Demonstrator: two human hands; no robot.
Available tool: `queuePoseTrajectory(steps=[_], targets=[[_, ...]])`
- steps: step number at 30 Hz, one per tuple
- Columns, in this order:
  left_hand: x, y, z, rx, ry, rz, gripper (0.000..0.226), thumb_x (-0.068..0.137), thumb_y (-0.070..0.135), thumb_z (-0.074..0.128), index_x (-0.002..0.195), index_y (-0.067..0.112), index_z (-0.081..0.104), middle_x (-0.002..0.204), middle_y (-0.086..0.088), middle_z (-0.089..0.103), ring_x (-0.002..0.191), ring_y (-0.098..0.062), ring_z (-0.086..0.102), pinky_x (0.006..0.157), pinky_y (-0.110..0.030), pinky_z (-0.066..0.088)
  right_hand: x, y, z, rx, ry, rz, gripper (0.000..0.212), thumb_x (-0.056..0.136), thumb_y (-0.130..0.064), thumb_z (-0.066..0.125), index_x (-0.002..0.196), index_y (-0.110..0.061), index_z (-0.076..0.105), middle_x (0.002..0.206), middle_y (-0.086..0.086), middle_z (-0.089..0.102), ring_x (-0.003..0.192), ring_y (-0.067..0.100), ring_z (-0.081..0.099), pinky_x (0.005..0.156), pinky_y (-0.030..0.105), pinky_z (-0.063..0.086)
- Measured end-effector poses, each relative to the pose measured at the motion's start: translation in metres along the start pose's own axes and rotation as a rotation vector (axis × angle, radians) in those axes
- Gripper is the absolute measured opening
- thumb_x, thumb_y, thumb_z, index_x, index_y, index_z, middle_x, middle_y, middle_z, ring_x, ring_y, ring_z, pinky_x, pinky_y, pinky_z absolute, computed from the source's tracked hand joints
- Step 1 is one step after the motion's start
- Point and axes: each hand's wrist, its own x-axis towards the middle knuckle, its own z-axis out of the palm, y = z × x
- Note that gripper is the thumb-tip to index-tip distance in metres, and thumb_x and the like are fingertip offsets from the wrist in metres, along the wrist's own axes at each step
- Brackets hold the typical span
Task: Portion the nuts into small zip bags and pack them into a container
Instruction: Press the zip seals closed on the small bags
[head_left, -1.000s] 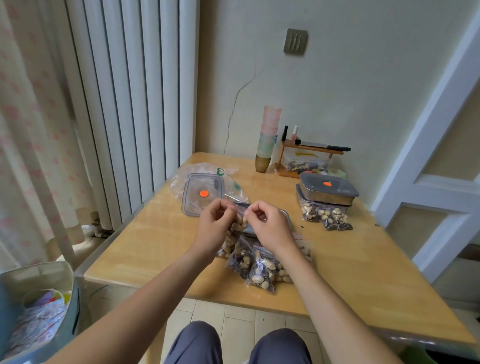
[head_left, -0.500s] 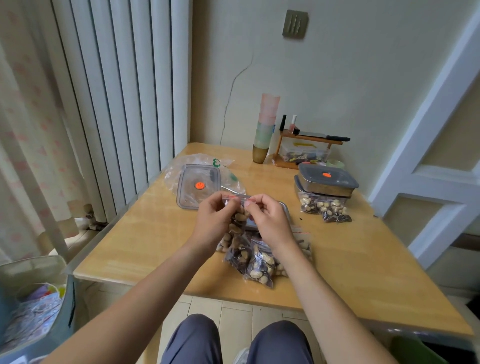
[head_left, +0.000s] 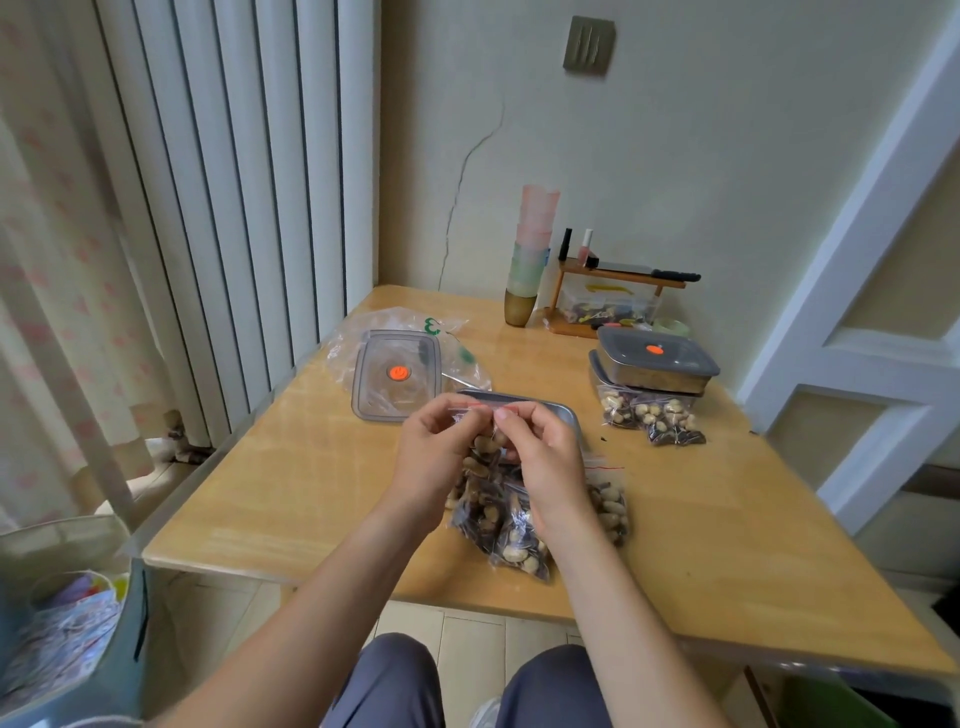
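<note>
At frame centre, our left hand and right hand pinched the top strip of one zip bag of nuts — held above the filled bags on the table. At right stood a lidded container.

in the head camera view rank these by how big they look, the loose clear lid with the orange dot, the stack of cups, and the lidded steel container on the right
1. Lid
2. Steel container
3. Cup stack

The lid and container look close in size, and the lid lies nearer the camera, so that order is unsure. The cups stand farthest back.
</note>
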Motion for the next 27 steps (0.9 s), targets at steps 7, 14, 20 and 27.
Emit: queuePoseTrajectory(steps=[7,14,20,27], targets=[[0.01,-0.001,-0.021,0.101,-0.102,-0.098,0.015,0.093,0.026,0.071,0.091,0.012,0.077,0.089,-0.004,0.073,0.086,-0.016,0.063,0.078,-0.035,0.048,0.002,0.002,-0.009,-0.16,0.024,-0.096,0.018,0.095,-0.018,0.07,0.079,-0.024,0.067,0.072,-0.007,0.067,0.074,0.012,0.062,0.074,0.038,0.052],[0.002,0.001,-0.031,0.213,-0.034,-0.056,0.019,0.095,0.014,0.066,0.082,0.001,0.071,0.065,0.002,0.064,0.059,-0.005,0.055,0.056,-0.015,0.044,-0.003,-0.012,-0.003,-0.378,-0.105,0.061,0.008,0.095,-0.021,0.069,0.088,-0.018,0.069,0.07,-0.003,0.072,0.062,0.01,0.065,0.07,0.036,0.056],[-0.01,-0.03,-0.04,0.614,0.133,0.063,0.018,0.091,0.011,0.053,0.073,0.012,0.057,0.062,-0.001,0.065,0.057,-0.014,0.06,0.055,-0.036,0.049,-0.002,0.004,0.012,-0.841,-0.164,-0.001,0.01,0.092,-0.023,0.068,0.084,-0.022,0.073,0.064,-0.008,0.066,0.063,0.004,0.058,0.057,0.019,0.04],[-0.007,-0.046,-0.033,0.786,0.247,0.208,0.009,0.091,0.023,0.057,0.088,0.019,0.049,0.081,0.007,0.054,0.077,-0.01,0.05,0.066,-0.032,0.036,0.036,0.004,-0.035,-0.729,0.155,-0.094,0.015,0.098,-0.016,0.061,0.088,-0.02,0.071,0.079,-0.013,0.066,0.074,0.002,0.061,0.057,0.007,0.038]])
